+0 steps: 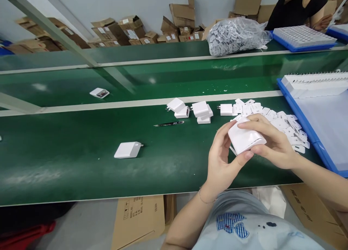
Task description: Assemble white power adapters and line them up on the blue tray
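Note:
Both my hands hold one white charger block (244,138) just above the green bench (67,163). My left hand (221,159) cups it from below with the thumb along its front edge. My right hand (269,141) wraps over its top and right side. Behind my hands lies a pile of small white labels (282,123). Several more white chargers (199,110) sit in a loose group further back. One charger (127,150) lies alone to the left with its prongs pointing right. Black tweezers (169,124) rest near the group.
A blue tray (307,123) with white inserts stands at the right. On the far belt lie a small white part (99,93), a clear bag of white pieces (236,36) and another blue tray (303,39). Another person in black (296,7) sits at the back right. Cardboard boxes (141,221) stand below.

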`<action>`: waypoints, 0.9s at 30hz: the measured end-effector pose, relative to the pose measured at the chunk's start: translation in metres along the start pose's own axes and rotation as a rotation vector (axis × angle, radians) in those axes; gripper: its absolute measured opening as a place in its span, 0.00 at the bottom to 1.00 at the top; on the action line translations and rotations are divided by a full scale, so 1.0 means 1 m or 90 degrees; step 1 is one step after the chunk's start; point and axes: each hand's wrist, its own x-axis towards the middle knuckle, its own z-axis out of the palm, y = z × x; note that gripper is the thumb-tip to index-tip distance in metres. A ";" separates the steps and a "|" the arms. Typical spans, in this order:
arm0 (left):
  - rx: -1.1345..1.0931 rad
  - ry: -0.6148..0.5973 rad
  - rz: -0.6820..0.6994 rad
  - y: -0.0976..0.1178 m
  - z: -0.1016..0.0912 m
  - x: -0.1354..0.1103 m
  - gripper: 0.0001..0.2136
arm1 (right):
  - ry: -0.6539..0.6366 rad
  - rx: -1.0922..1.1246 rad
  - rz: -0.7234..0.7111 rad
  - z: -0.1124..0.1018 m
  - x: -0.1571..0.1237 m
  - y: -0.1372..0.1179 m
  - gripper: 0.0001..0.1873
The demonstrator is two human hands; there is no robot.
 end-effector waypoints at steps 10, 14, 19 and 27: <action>0.015 -0.034 0.114 -0.002 0.000 -0.001 0.26 | -0.010 -0.038 -0.133 -0.004 -0.002 -0.006 0.17; 0.014 -0.023 0.124 -0.003 0.003 -0.003 0.26 | 0.033 -0.045 -0.161 0.003 -0.002 -0.007 0.13; -0.010 0.019 0.030 -0.007 0.004 -0.003 0.26 | 0.017 -0.052 -0.104 0.002 0.000 -0.005 0.13; -0.253 -0.031 -0.288 -0.024 0.008 0.010 0.27 | -0.076 -0.158 0.085 -0.024 -0.014 0.007 0.28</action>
